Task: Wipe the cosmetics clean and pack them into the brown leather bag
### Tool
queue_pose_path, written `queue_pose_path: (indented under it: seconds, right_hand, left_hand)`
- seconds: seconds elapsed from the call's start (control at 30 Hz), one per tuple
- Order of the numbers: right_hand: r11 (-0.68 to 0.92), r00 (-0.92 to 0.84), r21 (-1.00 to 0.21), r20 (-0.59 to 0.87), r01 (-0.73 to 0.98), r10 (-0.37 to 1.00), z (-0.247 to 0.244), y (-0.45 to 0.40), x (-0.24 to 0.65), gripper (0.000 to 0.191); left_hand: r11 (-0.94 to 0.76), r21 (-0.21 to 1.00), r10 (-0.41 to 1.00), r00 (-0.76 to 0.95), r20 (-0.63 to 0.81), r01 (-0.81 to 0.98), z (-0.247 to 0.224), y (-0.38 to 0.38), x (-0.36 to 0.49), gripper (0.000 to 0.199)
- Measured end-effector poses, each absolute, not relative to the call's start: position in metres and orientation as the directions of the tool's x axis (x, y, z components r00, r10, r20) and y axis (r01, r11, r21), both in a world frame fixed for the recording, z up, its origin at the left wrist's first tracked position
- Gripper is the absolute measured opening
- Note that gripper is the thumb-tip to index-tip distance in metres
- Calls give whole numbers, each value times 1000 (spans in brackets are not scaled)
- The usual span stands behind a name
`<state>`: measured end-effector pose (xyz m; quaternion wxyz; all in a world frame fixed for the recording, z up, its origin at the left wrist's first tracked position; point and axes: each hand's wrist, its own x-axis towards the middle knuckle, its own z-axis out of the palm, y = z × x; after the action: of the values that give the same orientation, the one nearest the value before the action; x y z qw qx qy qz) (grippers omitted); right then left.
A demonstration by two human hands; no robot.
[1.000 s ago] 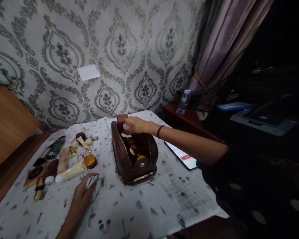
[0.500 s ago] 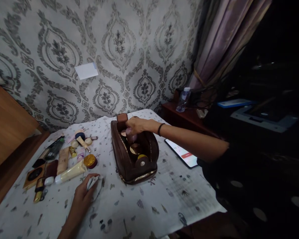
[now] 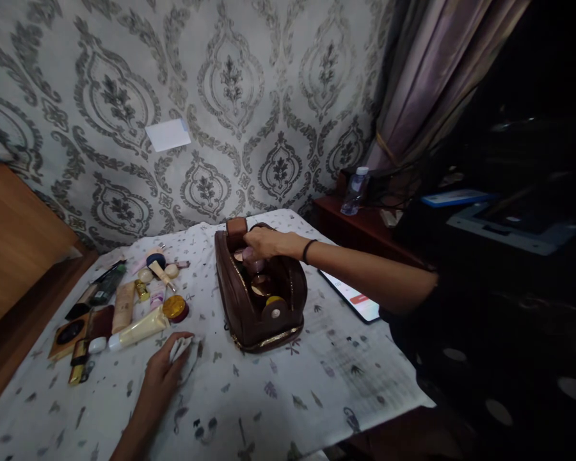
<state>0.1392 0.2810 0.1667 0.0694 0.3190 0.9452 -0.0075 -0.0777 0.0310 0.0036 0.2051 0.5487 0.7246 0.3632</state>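
Note:
A brown bag (image 3: 240, 314) stands unzipped on the patterned white cloth (image 3: 269, 410), with several round containers inside. My right hand (image 3: 264, 243) reaches over its opening, its fingers closed on a pinkish-purple container (image 3: 253, 262) near the back. At the bag's left, my left hand (image 3: 166, 365) rests on the cloth, closed around a crumpled white wipe (image 3: 185, 352). Beyond the left hand lie a cream tube (image 3: 141, 330), a gold-lidded jar (image 3: 175, 308), a beige tube (image 3: 123, 306) and a white-capped small item (image 3: 97, 346).
A phone (image 3: 352, 296) with a lit screen lies right of the bag, partly under my right forearm. A water bottle (image 3: 355, 191) stands on a reddish side table (image 3: 326, 208). More cosmetics and an open compact (image 3: 70, 334) sit at the left.
The view has shifted slightly. My right hand and the purple container stay at nearly the same place over the bag, and my left hand keeps its hold on the wipe.

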Motion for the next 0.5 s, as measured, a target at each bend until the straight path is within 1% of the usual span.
queue_pose_path:
  seconds: [0.17,0.27,0.33,0.43,0.5]
  right_hand:
    - [781,-770,26,-146,624,621,163,284,137,47]
    - [793,-786,13,-128,609,605,162,289,139,48]
    - [806,-804,8,-65,591,591,164,290,141,43]
    - [810,-808,13,83,586,583,170,285,146,31]
    - [805,-793,5,180,593,582,175,277,149,30]
  left_hand:
    - [93,751,946,-294,139,654,7,32,-75,43]
    - [94,761,931,-327,161,642,9,33,-72,44]
    - [97,779,924,-346,161,620,10,33,-69,43]
    - [88,811,931,-337,139,578,13,33,-66,38]
    - [72,819,931,-334,150,569,15,33,-64,35]
